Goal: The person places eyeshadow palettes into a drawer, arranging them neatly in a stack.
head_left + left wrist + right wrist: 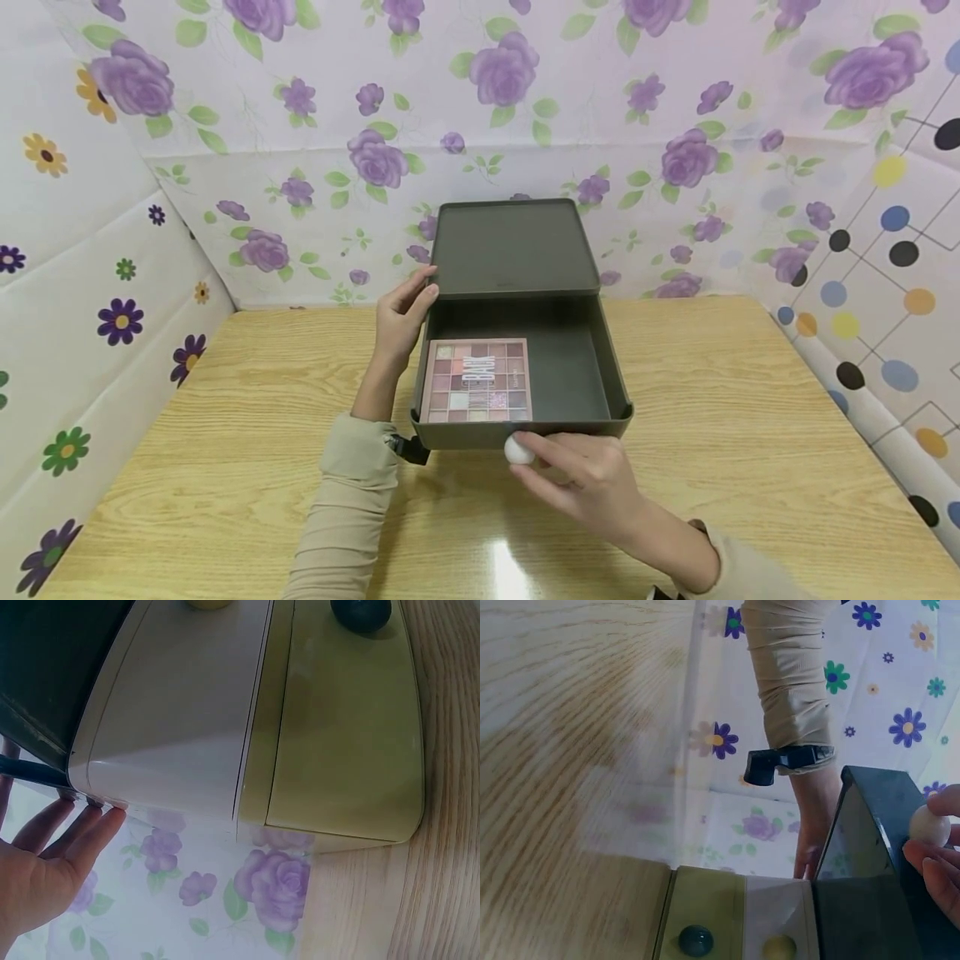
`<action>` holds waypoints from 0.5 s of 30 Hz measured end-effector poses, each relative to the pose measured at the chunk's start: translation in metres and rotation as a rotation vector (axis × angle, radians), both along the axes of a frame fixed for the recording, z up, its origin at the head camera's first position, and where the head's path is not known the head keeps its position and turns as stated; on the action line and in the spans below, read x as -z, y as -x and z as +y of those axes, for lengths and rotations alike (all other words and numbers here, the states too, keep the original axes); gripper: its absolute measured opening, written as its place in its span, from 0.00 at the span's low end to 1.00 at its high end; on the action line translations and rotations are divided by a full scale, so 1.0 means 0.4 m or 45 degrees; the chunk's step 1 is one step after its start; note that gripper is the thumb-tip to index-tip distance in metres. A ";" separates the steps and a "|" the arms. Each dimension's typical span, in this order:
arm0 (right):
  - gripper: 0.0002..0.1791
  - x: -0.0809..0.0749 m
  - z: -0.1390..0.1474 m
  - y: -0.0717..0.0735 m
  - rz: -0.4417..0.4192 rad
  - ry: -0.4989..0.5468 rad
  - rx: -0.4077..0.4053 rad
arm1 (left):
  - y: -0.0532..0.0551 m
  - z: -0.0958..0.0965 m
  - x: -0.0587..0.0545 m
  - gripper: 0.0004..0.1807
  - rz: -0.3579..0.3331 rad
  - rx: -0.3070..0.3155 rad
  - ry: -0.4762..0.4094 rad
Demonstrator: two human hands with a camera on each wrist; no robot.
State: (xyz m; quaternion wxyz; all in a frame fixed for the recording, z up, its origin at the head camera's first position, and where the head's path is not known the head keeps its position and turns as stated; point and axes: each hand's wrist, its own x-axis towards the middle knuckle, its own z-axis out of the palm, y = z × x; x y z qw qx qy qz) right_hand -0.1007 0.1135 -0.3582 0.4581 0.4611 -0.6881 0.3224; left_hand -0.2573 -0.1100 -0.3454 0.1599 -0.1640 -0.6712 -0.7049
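A dark green drawer (570,379) stands pulled out from the top of a small drawer cabinet (513,246). In the drawer's left half lies an eyeshadow palette (477,380) with a grid of pinkish and pale colours. My right hand (592,479) pinches the round white knob (519,448) on the drawer's front between thumb and fingers; the right wrist view shows the same knob (930,825). At the cabinet's left side rests my left hand (397,321), its thumb near the top's front corner. In the left wrist view its fingers (94,840) are fairly straight against the side.
Below the open drawer are a whitish drawer (180,705) with a yellow knob (780,948) and a yellow-green drawer (345,727) with a dark knob (361,613), both closed. The cabinet stands on a wooden table (225,467); flowered cloth (300,100) hangs behind.
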 end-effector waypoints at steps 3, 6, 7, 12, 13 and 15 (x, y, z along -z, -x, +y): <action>0.13 -0.001 -0.002 0.004 0.026 0.028 -0.007 | -0.001 -0.001 0.000 0.19 -0.012 -0.004 0.009; 0.13 -0.004 -0.004 0.007 0.024 0.047 -0.015 | 0.000 -0.002 0.000 0.19 -0.032 -0.005 0.011; 0.13 -0.005 -0.005 0.008 0.018 0.052 -0.021 | -0.001 -0.003 0.000 0.20 -0.037 0.001 0.007; 0.14 -0.008 -0.009 0.013 -0.007 0.061 -0.024 | -0.001 -0.004 -0.001 0.20 -0.047 0.018 -0.007; 0.14 -0.007 -0.009 0.014 -0.007 0.062 -0.018 | -0.001 -0.004 -0.001 0.20 -0.048 0.019 -0.006; 0.14 -0.007 -0.010 0.016 -0.004 0.066 -0.004 | 0.000 -0.004 -0.001 0.20 -0.048 0.019 -0.007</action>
